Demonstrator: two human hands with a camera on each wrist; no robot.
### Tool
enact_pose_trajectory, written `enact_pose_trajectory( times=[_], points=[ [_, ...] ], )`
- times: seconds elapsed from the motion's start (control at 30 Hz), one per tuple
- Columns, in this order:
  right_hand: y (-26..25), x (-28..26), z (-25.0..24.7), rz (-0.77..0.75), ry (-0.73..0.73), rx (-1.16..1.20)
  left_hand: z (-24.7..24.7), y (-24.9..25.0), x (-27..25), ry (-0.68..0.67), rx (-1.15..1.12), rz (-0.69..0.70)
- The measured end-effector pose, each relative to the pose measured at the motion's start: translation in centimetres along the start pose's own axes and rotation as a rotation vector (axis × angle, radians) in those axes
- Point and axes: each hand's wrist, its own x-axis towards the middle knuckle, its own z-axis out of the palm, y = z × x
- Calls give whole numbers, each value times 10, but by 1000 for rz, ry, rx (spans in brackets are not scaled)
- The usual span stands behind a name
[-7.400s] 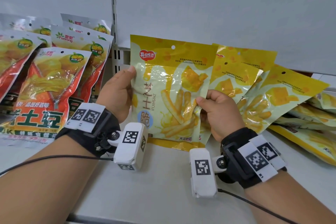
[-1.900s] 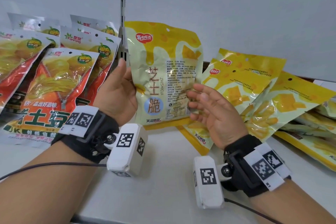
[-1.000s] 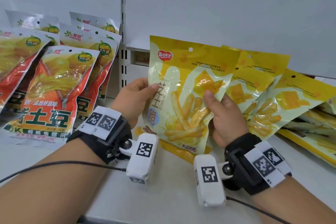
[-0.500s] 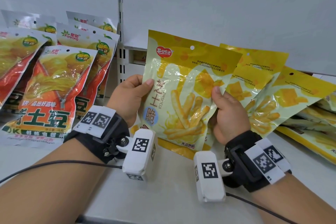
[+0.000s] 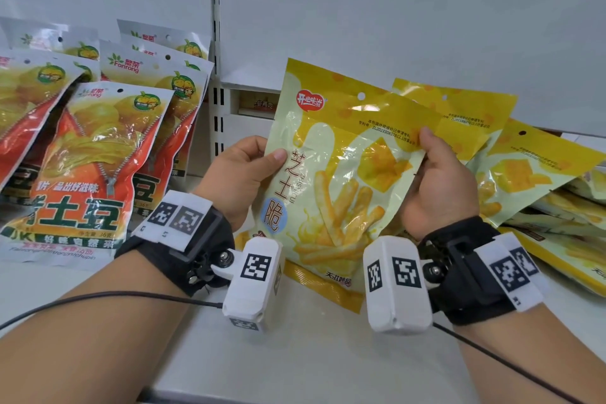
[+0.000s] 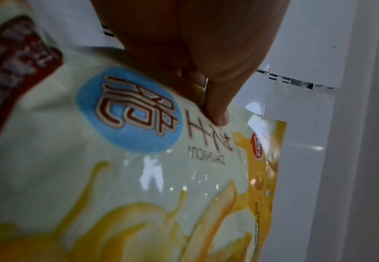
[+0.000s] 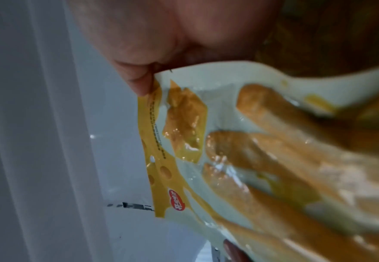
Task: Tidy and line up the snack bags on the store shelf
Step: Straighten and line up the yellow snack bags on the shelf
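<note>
My left hand and right hand pinch the cheese-stick bag by its side edges; fingers behind it hidden, its bottom corner hidden behind my wrist cameras.

I was in a shop, at a retail shelf. White shelf board, white back panel, slotted metal upright for adjustable shelves. Stock was many identical packs faced outward: red-orange potato chip bags on the left, yellow cheese stick bags on the right, all with hang holes.
</note>
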Motion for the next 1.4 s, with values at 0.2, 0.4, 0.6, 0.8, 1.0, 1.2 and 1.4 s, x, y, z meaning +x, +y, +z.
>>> enact_pose_trajectory(
  times=[0.2,0.4,0.6,0.8,1.0,1.2,1.4],
  points=[
    [2,-6,5,130,-10,110,0,-1,0,-12,-46,-24],
    [4,-4,3,158,-61,117,-2,-2,2,-24,-79,-31],
    [14,-2,2,118,-144,69,1,11,12,-36,-215,73],
    [20,-9,3,91,-352,-219,-14,13,28,245,-251,88],
    [32,-14,3,140,-392,-433,-34,13,36,383,-181,55],
    [31,-11,0,51,-203,-481,-32,11,24,268,-192,-130],
    [25,-8,-3,51,-84,-410,-26,3,15,-13,28,-289]
  ],
)
